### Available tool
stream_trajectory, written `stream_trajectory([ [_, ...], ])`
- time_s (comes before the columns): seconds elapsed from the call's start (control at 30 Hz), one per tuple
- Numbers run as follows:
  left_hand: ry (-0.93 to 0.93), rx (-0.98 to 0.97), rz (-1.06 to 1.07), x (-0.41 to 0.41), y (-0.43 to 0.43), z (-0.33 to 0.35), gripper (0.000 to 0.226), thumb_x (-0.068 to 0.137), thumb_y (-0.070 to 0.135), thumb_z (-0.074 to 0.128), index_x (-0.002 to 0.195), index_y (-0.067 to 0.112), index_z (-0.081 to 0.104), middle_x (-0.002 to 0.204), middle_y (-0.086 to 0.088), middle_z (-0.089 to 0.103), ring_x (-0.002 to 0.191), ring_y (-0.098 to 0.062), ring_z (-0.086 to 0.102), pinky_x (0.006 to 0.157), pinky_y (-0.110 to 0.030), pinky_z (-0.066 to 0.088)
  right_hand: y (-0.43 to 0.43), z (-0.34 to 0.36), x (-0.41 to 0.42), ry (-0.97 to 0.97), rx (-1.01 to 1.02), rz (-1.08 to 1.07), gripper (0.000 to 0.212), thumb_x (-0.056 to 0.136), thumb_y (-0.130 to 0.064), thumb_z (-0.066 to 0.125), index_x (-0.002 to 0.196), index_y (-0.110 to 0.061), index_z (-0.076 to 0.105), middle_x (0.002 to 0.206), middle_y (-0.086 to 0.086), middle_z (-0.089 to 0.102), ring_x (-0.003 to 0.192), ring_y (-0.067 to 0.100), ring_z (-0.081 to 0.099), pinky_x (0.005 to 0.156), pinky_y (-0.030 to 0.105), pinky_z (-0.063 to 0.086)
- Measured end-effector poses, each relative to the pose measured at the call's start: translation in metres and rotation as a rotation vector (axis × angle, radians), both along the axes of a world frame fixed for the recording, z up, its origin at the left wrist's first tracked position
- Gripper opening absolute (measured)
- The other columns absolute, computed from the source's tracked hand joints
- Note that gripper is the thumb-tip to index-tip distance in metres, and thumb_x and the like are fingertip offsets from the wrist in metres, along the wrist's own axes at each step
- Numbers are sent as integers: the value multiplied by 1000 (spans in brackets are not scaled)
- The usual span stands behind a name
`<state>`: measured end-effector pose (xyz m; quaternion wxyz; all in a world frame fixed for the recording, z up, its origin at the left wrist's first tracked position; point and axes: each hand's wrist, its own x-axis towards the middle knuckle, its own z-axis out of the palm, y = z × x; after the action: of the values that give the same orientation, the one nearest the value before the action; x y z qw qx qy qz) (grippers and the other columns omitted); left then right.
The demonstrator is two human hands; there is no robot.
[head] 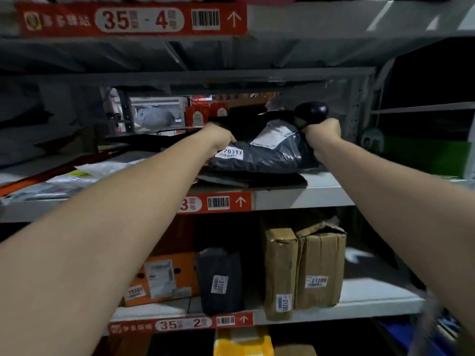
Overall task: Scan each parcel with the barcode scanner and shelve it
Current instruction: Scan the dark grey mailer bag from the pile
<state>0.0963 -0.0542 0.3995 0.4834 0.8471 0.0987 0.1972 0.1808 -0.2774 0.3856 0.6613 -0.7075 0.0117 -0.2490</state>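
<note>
Parcel (267, 155), a grey bag labelled 20317, lies on the middle shelf (295, 194) atop flat dark packets (270, 182). Left hand (221, 140) pinches its left edge. Right hand (322, 131), at the bag's right end, is fisted round the scanner (311, 111).

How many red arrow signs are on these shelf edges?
3. The top sign, marked 35-4, on the highest edge; the middle sign under the grey parcel; the bottom sign, marked 35-2, on the edge below that. More may be out of view.
</note>
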Motion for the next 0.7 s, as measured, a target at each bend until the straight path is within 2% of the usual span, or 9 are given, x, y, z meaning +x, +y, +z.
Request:
stream_trajectory([
  [0.07, -3, -4, -7, 13, 1, 1, 26, 104, 2, 56, 126, -4, 67, 118, -14, 65, 111, -29, 66, 79, -33, 51, -4, 2, 12, 38, -38, 47, 43, 89, -17, 70, 130, -3, 67, 120, 15, 69, 104, 28, 67, 85, 32, 55],
  [0.13, 25, -70, -9, 27, 5, -4, 27, 102, 11, 60, 126, -2, 65, 129, -16, 68, 121, -33, 65, 87, -37, 55, -11, -2, 20, 62, -103, 101, 44, 95, -13, 65, 138, -2, 61, 130, 16, 66, 110, 29, 66, 83, 31, 50],
  [0.23, 26, -25, 24, 32, 13, -19, 29, 97, 19, 68, 122, 5, 66, 115, -13, 72, 101, -29, 69, 87, -38, 58, -19, -21, 17, 96, -193, 23, 45, 89, -19, 74, 130, -3, 64, 120, 15, 69, 100, 24, 66, 88, 35, 57],
  [0.37, -33, -61, 32, 0, 14, -26, 42, 89, 28, 75, 126, 11, 65, 112, -10, 73, 99, -27, 71, 91, -36, 59, -29, -30, -5, 60, -248, 40, 22, 80, -12, 73, 102, -13, 73, 85, 9, 69, 71, 25, 63, 63, 35, 50],
  [0.4, -31, -77, 23, -8, 13, -27, 40, 90, 28, 75, 124, 11, 64, 110, -9, 72, 97, -25, 70, 90, -34, 57, -32, -30, -12, 60, -273, 58, 23, 79, -10, 73, 101, -14, 74, 83, 10, 69, 69, 25, 62, 61, 35, 49],
  [0.5, -51, -38, -5, -35, 6, -27, 18, 96, 24, 70, 108, 13, 60, 94, -4, 65, 81, -16, 60, 72, -26, 47, -39, -32, -32, 69, -360, 58, 29, 73, -9, 73, 101, -16, 74, 90, 14, 73, 75, 27, 63, 62, 36, 50],
  [0.57, -62, -8, -40, -51, 0, -28, 10, 95, 23, 69, 101, 16, 65, 99, -6, 64, 91, -21, 61, 77, -28, 46, -41, -31, -54, 61, -359, 65, 29, 75, -11, 75, 103, -15, 74, 93, 15, 74, 79, 29, 66, 65, 37, 51],
  [0.63, -55, 23, -59, -69, -4, -29, 26, 96, 25, 70, 119, 14, 69, 120, -6, 64, 113, -23, 60, 97, -30, 45, -42, -30, -84, 55, -369, 69, 21, 83, -14, 72, 103, -15, 72, 87, 12, 71, 74, 29, 64, 60, 34, 50],
  [0.7, -69, 46, -53, -90, -8, -30, 50, 97, 28, 70, 143, 13, 60, 137, -4, 60, 126, -22, 56, 107, -31, 43, -43, -35, -107, 63, -361, 73, 14, 87, -16, 68, 101, -17, 68, 78, 7, 64, 68, 27, 58, 55, 33, 44],
])
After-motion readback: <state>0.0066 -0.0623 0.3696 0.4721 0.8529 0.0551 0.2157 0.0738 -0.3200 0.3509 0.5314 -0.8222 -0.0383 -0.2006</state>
